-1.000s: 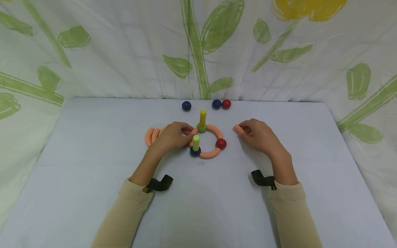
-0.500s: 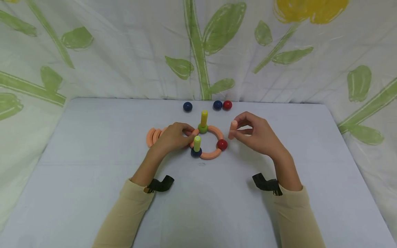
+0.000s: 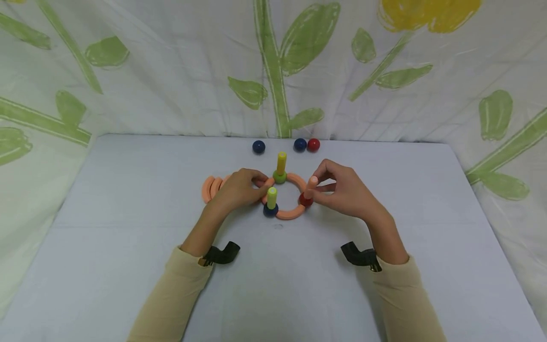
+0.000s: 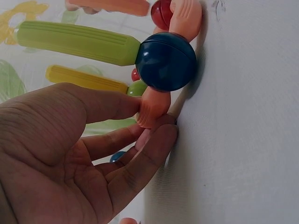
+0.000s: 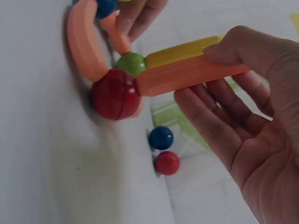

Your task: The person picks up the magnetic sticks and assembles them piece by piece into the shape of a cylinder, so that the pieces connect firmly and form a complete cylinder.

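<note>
On the bench (image 3: 128,199), the right hand (image 3: 344,190) pinches an orange peg (image 3: 311,186) in its grip, its end at the ring's red ball (image 3: 305,199); the left hand (image 3: 237,189) pinches an orange curved piece (image 4: 152,105).

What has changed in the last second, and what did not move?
The right hand lifted the orange stick off the table, turned it upright and carried it left; its lower end now meets the red ball of the ring. The left hand kept holding the ring's left curved piece. The two upright sticks, the spare arcs and the three balls at the back stayed.
</note>
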Demonstrator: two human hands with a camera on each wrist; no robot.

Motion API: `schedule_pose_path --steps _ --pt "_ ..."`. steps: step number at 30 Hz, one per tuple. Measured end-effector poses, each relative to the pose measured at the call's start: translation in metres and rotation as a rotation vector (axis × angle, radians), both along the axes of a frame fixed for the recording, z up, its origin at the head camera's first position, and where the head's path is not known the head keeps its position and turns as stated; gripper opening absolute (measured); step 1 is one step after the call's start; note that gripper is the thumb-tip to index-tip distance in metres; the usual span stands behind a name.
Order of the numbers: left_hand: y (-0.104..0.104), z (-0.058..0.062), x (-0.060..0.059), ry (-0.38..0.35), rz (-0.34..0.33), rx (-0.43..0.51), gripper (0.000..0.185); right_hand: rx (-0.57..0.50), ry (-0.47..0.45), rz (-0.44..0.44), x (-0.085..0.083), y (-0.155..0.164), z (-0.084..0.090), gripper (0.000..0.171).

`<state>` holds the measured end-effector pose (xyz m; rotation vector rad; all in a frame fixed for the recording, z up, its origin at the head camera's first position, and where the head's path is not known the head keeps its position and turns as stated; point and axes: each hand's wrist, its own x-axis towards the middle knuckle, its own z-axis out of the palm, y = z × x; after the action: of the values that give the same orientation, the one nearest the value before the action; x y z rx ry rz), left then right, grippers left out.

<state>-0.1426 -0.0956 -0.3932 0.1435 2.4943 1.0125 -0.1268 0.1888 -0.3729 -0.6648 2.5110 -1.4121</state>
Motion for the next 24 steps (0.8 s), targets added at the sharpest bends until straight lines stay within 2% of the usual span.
schedule_pose_path --steps 24 --pt "0.0012 0.0003 -0.0007 0.0 0.002 -0.013 0.043 0.037 -0.087 0.058 0.0015 -0.0005 0.0076 0.024"
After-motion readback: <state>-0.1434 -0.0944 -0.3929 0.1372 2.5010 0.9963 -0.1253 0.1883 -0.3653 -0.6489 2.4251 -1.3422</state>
